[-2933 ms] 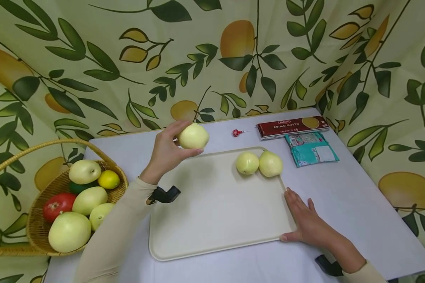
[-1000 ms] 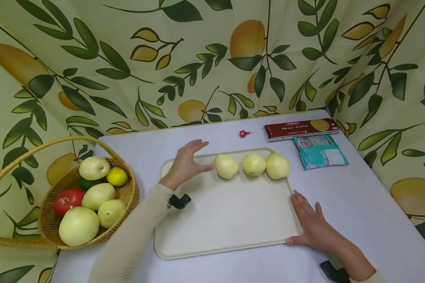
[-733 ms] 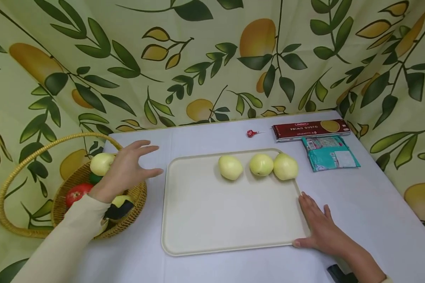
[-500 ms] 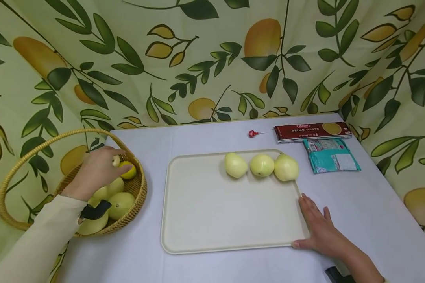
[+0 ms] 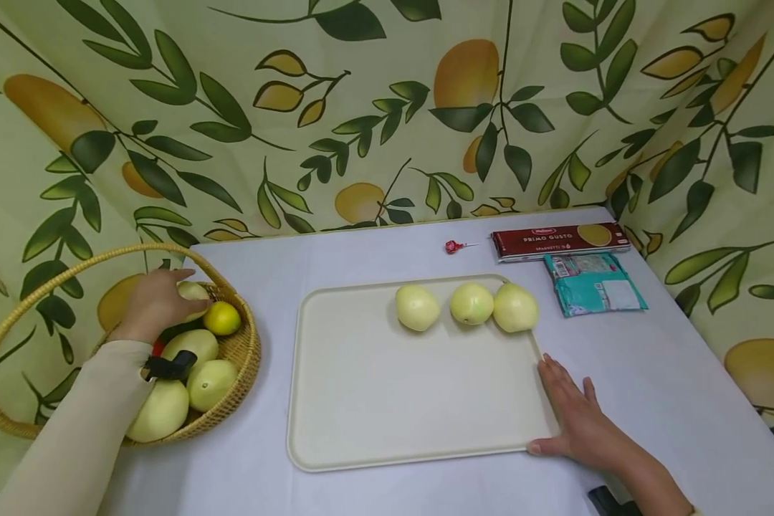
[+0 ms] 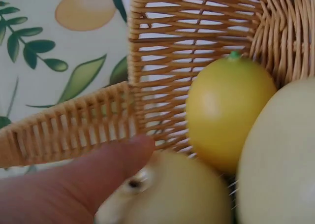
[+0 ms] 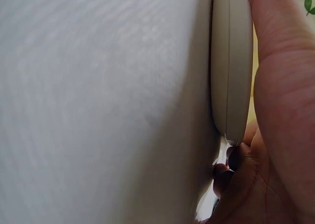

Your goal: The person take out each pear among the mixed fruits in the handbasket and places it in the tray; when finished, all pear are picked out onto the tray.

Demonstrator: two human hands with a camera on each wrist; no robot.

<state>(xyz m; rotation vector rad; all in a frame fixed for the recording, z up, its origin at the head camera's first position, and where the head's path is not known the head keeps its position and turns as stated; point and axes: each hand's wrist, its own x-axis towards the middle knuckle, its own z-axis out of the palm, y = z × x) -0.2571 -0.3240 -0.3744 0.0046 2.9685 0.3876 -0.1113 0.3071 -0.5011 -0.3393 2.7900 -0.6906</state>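
My left hand (image 5: 157,304) reaches into the wicker basket (image 5: 253,358), its fingers and thumb around a pale yellow-green, apple-like fruit (image 5: 193,290). In the left wrist view the thumb lies against this pale fruit (image 6: 182,194), beside a lemon (image 6: 229,113). My right hand (image 5: 577,416) rests at the near right corner of a cream tray (image 5: 387,387), fingers straight along its right edge and thumb at the front. Close by in the right wrist view is the tray's side (image 7: 231,71). Three similar pale fruits stand on the tray: left (image 5: 417,307), middle (image 5: 471,303) and right (image 5: 515,307).
More pale fruits (image 5: 211,385) fill the basket with something red, partly hidden by my hand. The basket's tall handle (image 5: 58,276) arches over it. A lollipop (image 5: 453,246), a spaghetti pack (image 5: 557,241) and a turquoise packet (image 5: 593,284) lie behind the tray.
My left hand put a pale fruit on the tray as the third in the row, let go, and went back left into the basket. My right hand stayed at the tray.
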